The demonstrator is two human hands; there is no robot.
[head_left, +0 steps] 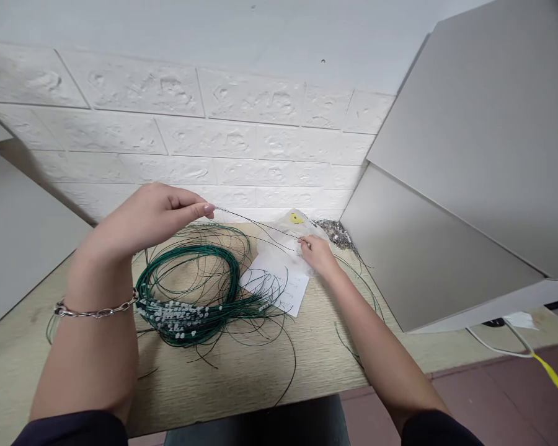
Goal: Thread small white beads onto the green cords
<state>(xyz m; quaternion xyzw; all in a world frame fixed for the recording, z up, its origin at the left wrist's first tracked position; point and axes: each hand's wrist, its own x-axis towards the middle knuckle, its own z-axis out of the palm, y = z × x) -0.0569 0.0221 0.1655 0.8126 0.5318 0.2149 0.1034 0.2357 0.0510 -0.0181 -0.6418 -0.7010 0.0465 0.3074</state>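
My left hand (162, 214) is raised above the table and pinches a thin dark wire (255, 223) between thumb and finger. From there the wire runs slanting down to my right hand (317, 255), whose fingertips are closed on it. Below my left hand lies a coil of green wire (235, 279), with many small white beads (179, 317) gathered along its near side. Loose wire ends fan out to the right of the coil, over a sheet of paper with handwriting (297, 300). Behind my right hand is a clear plastic bag (279, 232) with a yellow label.
A heap of small greyish pieces (337, 234) lies in the back right corner, too small to name. White brick-patterned wall (232, 139) closes the back. Pale panels stand left and right (446, 241). A white cable with a yellow end (549, 371) hangs at the right.
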